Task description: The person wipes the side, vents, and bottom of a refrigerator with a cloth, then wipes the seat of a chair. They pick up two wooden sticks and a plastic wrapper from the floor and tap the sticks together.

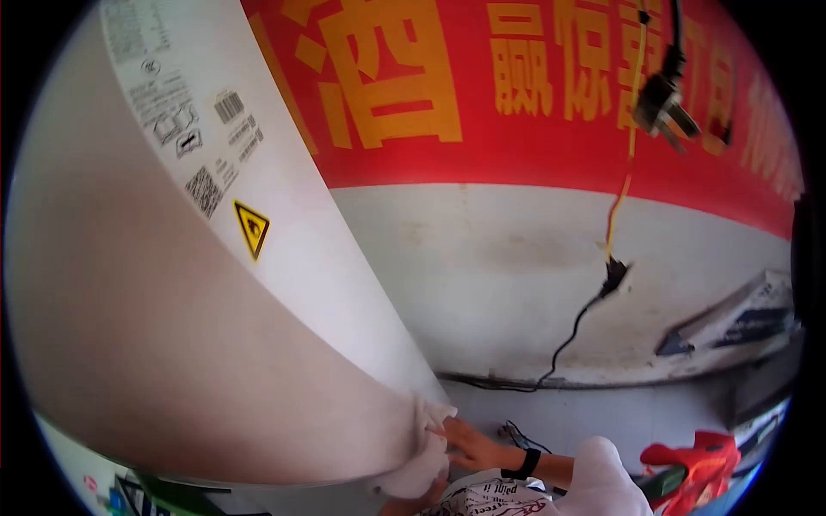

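Observation:
A tall white appliance [335, 284] with printed labels and a yellow warning triangle fills the left side and leans across the view. At its lower right corner, my right hand [469, 443], with a black band on the wrist, has its fingers closed on a pale cloth [417, 477] against the appliance's edge. Part of my left hand [413, 503] shows at the bottom, beneath the cloth; its fingers are hidden.
A red banner [387, 163] with yellow characters covers the upper wall. A black plug [662, 107] hangs at the upper right. Another black connector [614, 277] joins a cable running to the floor. Red material [697, 473] and a printed carton [740, 318] are at the right.

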### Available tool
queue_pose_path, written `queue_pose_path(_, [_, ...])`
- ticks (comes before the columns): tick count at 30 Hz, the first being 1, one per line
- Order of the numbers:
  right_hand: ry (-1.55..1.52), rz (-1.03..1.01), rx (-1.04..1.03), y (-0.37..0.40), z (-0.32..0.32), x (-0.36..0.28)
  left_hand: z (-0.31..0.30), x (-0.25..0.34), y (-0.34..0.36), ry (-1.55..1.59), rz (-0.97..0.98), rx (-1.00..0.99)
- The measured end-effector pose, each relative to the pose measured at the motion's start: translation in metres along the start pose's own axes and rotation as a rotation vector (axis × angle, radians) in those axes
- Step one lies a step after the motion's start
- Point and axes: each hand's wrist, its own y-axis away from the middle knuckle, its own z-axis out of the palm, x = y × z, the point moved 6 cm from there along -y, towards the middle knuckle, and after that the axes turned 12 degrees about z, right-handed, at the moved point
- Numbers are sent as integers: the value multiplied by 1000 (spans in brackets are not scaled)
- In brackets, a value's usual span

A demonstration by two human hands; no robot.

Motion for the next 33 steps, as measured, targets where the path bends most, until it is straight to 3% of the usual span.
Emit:
queue_pose_path(1, [-14,15,-83,-8,-17,-8,8,1,-9,-31,-19,18])
queue_pose_path(3, [156,-122,-45,-41,-45,-53,18,5,-31,-96,-72,78])
queue_pose_path(6, [96,-164,-420,-48,-54,-27,30,8,-34,-192,-204,154])
queue_pose_path(8, [-50,-344,-205,-69,-46,-8,40,16,-41,-250,-265,226])
queue_pose_path(11, [22,-517,-67,-107,-68,-35,32,31,-62,-337,-318,373])
queue_pose_path(12, [-51,-518,-52,-121,-86,-56,22,36,-77,-365,-317,425])
queue_pose_path(15, [65,-771,128,-150,-131,-126,-16,57,-147,-529,-309,426])
queue_pose_path(18, [38,-787,176,-188,-174,-186,-50,68,-225,-598,-293,375])
queue_pose_path(20, [-35,-810,228,-200,-200,-224,-70,81,-270,-616,-34,440])
queue_pose_path(22, [-21,-842,229,-231,-232,-272,-82,88,-298,-1068,-54,515])
queue_pose_path(23, [-4,-854,240,-245,-242,-285,-90,83,-322,-1112,57,586])
queue_pose_path(25, [6,-867,260,-256,-250,-292,-88,70,-317,-1141,127,573])
queue_pose_path(27, [0,-869,258,-256,-243,-283,-85,60,-303,-1138,74,475])
queue_pose_path(33, [-95,-801,173,-239,-189,-197,-67,56,-263,-1104,-56,311])
